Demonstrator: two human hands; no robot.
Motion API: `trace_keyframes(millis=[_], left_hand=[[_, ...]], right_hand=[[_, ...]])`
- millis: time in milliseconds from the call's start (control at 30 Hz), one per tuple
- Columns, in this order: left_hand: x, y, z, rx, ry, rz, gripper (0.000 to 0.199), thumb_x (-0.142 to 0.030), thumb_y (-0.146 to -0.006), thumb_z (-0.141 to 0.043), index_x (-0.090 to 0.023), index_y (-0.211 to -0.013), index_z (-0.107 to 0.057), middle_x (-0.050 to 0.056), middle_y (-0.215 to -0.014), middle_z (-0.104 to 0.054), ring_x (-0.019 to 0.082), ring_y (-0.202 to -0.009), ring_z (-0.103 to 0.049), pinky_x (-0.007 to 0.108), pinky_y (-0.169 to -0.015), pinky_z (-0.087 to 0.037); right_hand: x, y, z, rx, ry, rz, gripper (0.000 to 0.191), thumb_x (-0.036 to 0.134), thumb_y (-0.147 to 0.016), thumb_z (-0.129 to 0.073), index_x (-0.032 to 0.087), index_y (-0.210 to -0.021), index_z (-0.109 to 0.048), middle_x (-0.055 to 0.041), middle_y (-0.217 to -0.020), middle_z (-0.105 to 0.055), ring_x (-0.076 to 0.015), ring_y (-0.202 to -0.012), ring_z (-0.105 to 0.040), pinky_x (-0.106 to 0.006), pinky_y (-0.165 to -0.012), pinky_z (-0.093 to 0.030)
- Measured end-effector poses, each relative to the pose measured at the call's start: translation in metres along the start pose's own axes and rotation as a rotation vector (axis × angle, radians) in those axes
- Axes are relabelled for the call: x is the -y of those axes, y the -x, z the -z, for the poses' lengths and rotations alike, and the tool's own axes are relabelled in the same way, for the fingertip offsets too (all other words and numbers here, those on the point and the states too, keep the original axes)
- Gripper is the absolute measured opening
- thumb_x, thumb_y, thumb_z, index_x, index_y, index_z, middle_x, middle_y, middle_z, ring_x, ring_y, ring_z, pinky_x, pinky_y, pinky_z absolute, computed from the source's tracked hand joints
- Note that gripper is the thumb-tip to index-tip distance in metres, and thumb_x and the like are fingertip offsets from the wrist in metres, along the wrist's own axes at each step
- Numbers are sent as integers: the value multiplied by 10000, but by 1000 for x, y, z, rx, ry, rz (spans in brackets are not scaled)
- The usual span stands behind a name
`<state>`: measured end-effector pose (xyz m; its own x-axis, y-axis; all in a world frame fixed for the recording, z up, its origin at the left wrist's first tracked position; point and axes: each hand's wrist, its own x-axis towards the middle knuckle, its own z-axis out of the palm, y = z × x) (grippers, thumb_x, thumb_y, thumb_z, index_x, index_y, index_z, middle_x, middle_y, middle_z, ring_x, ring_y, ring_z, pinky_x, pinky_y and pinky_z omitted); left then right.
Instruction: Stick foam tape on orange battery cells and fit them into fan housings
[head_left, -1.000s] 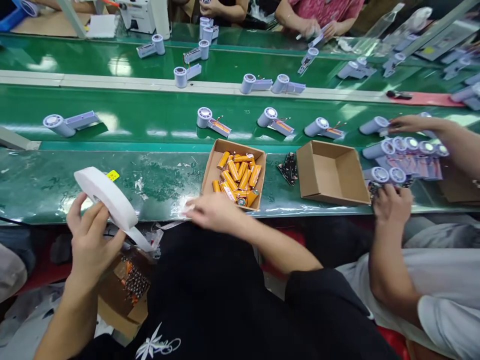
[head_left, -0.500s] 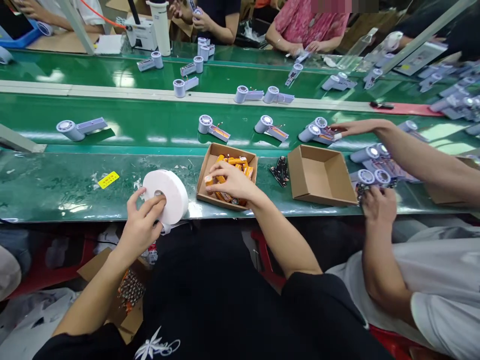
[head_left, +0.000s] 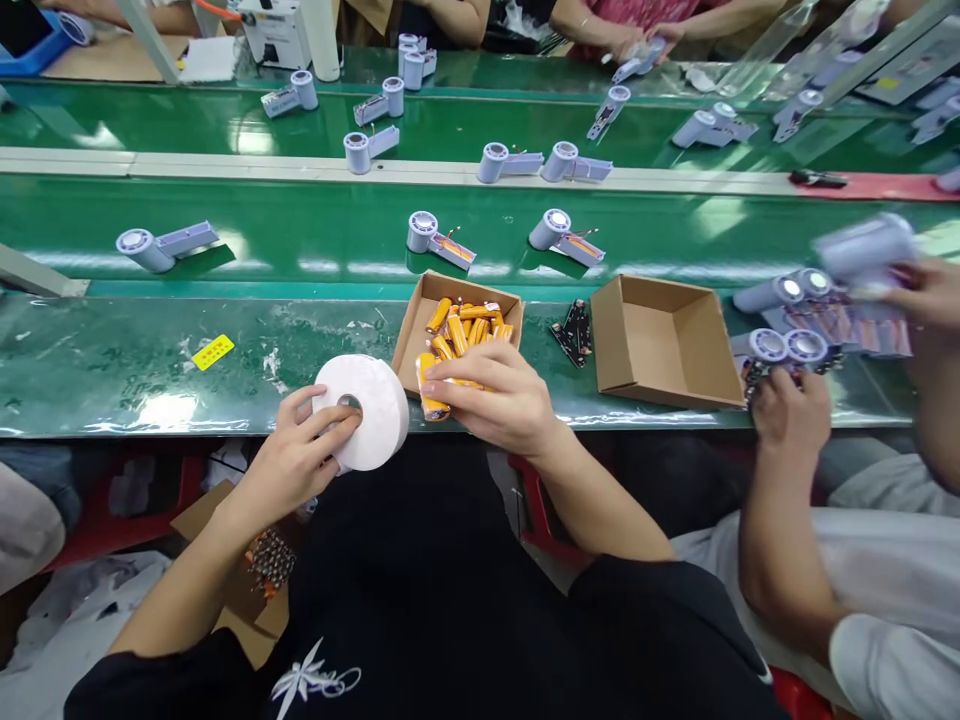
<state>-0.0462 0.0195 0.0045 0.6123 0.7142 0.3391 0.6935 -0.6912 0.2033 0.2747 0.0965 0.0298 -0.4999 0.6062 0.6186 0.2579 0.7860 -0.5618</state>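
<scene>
My left hand (head_left: pixel 307 445) is closed on a large white roll of tape (head_left: pixel 375 410), fingers at its centre hole, just over the front edge of the bench. Between the thumb and fingers of my right hand (head_left: pixel 506 400) is an orange cylindrical battery (head_left: pixel 430 388), held upright in front of a small cardboard box (head_left: pixel 409 335). Several more orange batteries (head_left: pixel 459 325) lie jumbled inside that box, partly hidden by my right hand.
A second cardboard box (head_left: pixel 660 340) stands to the right, with black circuit boards (head_left: pixel 574 332) beside it. Grey-lilac fan housings (head_left: pixel 424 232) sit along the green belt (head_left: pixel 300 225). A yellow label (head_left: pixel 213 352) is on the bench. A co-worker's hands (head_left: pixel 791 410) handle housings at the right.
My right hand has lifted a battery from the box and brought it toward me. My left hand has moved the tape roll rightward. The co-worker has picked a housing off the belt.
</scene>
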Motion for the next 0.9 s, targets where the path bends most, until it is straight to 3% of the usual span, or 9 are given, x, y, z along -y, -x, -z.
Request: trace_keyframes(millis=[133,200,333,433,533,633,800,833,900], left_hand=[[-4,-1,3,59,36,-26,584,23,-860,-632,-191,-1403,-658,116,-1313,-755,373,-1351,-571,635,-1226,-458],[-6,-3,5,58,30,-47,591,39,-851,-619,-191,-1393,-667,105,-1310,-760,359,-1355,-573,611,-1237,-455],[-9,-6,8,55,5,-66,568,42,-859,-607,-190,-1373,-680,101,-1307,-764,358,-1407,-536,566,-1220,-476],[-7,-6,9,58,-54,-50,569,50,-880,-580,-206,-1382,-666,78,-1317,-768,361,-1423,-532,558,-1207,-477],[-5,-5,14,60,-171,-24,578,43,-931,-565,-236,-1432,-637,33,-1368,-760,334,-1414,-570,540,-1238,-441],[-1,-10,25,84,-245,-73,626,33,-973,-547,-259,-1525,-590,16,-1422,-740,264,-1373,-631,482,-1291,-403],[5,-24,45,97,-181,-55,658,-7,-1020,-501,-328,-1593,-552,4,-1452,-716,263,-1345,-639,548,-1308,-428],[5,-26,46,92,-173,-31,661,-14,-1028,-496,-348,-1596,-549,-1,-1453,-713,265,-1314,-643,570,-1306,-430],[2,-29,46,58,-202,-5,664,-27,-1035,-516,-375,-1599,-548,-2,-1454,-710,265,-1209,-651,597,-1293,-433]], right_hand=[[-18,15,-7,2,-1,197,306,204,-1038,-722,364,-1281,-816,-48,-1266,-823,-267,-1150,-785,-455,-962,-702],[-27,22,-12,12,-68,197,354,207,-1013,-762,375,-1322,-803,-44,-1281,-818,-285,-1205,-777,-478,-1002,-702],[-37,30,-27,94,-157,27,219,293,-1024,-755,344,-1216,-847,-63,-1210,-836,-309,-1209,-781,-542,-1065,-678],[-32,34,-41,0,-255,-93,185,356,-1046,-709,313,-1160,-849,-92,-1212,-835,-310,-1218,-778,-562,-1110,-644],[-21,32,-48,-149,-540,-317,380,455,-1051,-698,272,-1379,-753,-147,-1432,-744,-301,-1279,-752,-526,-1109,-636],[-16,18,-37,-15,-805,-535,674,536,-942,-833,239,-1521,-658,-172,-1542,-665,-318,-1362,-703,-488,-1111,-629],[-20,-18,-8,263,-800,-683,608,467,-787,-963,208,-1311,-796,-76,-1211,-825,-303,-1225,-769,-508,-1123,-618],[-20,-22,-8,264,-796,-692,586,470,-771,-972,207,-1269,-806,-60,-1136,-834,-292,-1170,-787,-488,-1091,-639],[-18,-22,-20,132,-800,-706,612,509,-721,-998,212,-1217,-797,-47,-1063,-833,-279,-1096,-804,-437,-1016,-673]])
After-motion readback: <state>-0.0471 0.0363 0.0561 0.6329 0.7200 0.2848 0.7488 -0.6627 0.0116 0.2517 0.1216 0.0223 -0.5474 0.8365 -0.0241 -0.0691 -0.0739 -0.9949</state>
